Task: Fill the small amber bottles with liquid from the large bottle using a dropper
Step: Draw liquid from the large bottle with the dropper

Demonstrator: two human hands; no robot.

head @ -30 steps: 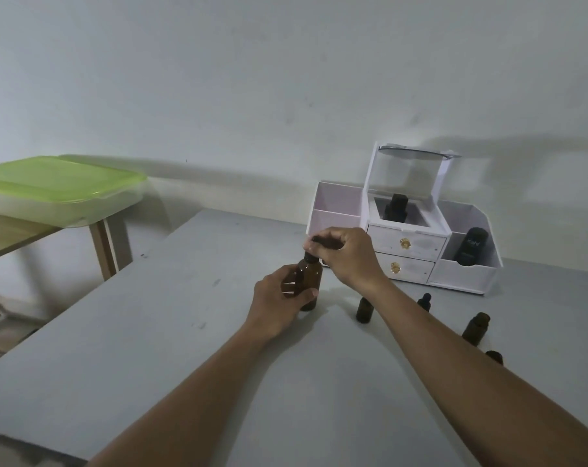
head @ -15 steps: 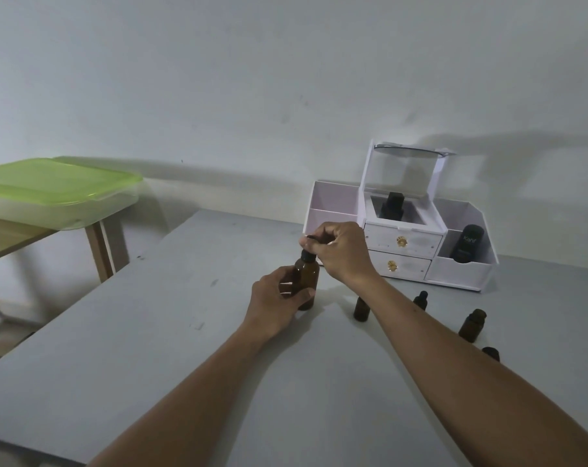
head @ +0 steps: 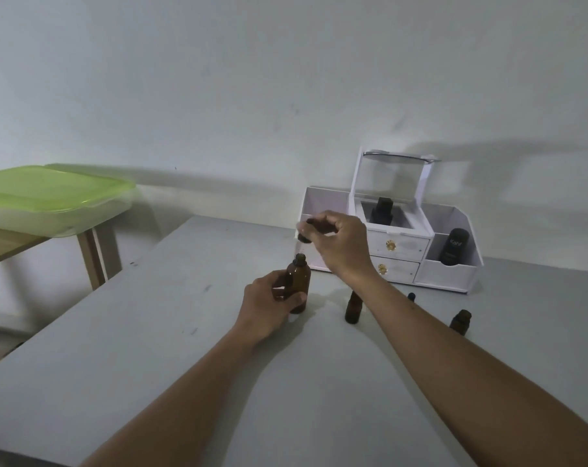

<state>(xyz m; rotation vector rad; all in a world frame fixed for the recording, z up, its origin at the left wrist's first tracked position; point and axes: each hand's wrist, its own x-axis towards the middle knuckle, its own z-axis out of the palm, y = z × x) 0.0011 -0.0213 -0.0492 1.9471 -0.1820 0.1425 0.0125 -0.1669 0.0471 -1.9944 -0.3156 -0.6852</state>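
Two hands are working: our left hand (head: 269,306) is clasping its grip round the large amber glass bottle (head: 299,278), steadying it upright on the grey surface (head: 144,348). Our right hand (head: 341,246) is pinching the dark dropper cap (head: 305,233) just above its neck. Small amber glass bottles (head: 353,311) are standing nearby, before a white drawer organiser (head: 449,274) against the pale wall (head: 218,96).

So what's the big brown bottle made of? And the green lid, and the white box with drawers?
Big brown bottle, in the left hand: probably glass, or clear plastic; see-through amber with a shine. Green lid: plastic, slightly see-through, smooth. White box with drawers: looks like matte plastic or painted board; hard to tell.
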